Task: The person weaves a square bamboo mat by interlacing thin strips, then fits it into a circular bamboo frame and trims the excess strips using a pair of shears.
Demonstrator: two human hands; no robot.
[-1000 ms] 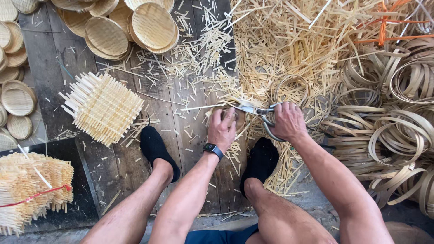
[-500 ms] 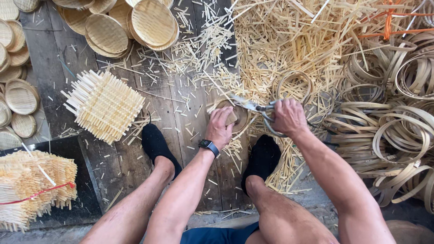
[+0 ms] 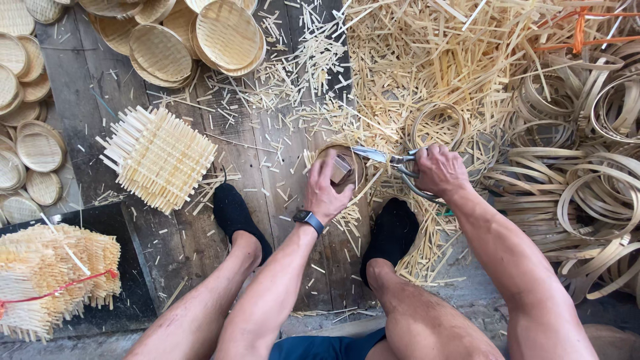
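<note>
Baskets (image 3: 227, 33), shallow, round and woven from pale strips, lie overlapped in the upper left of the frame, and nothing lies in any of them that shows; smaller round trays (image 3: 37, 150) of the same weave run down the left edge. Below the baskets, left of centre, a square woven mat (image 3: 158, 159) with loose strip ends sticking out rests on the plank floor (image 3: 267, 200). In the lower left a thick bundle of such mats (image 3: 50, 280) is tied with a red cord (image 3: 60, 290) and sits on a dark slab.

At centre the left hand (image 3: 328, 190), a dark watch (image 3: 308, 221) on its wrist, is closed around a small bamboo hoop (image 3: 340, 163) with a short block inside its ring, holding it just above the floor. The right hand (image 3: 440, 170) grips the handles of metal shears (image 3: 387, 160), whose blades point left and meet the hoop's rim; whether the blades are open cannot be told.

Cut bamboo slivers (image 3: 427, 60) heap across the upper middle, and coiled bamboo hoops (image 3: 587, 193) crowd the right side. An orange cord (image 3: 580, 33) shows at the upper right. Two feet in black socks (image 3: 235, 210) flank the hands.
</note>
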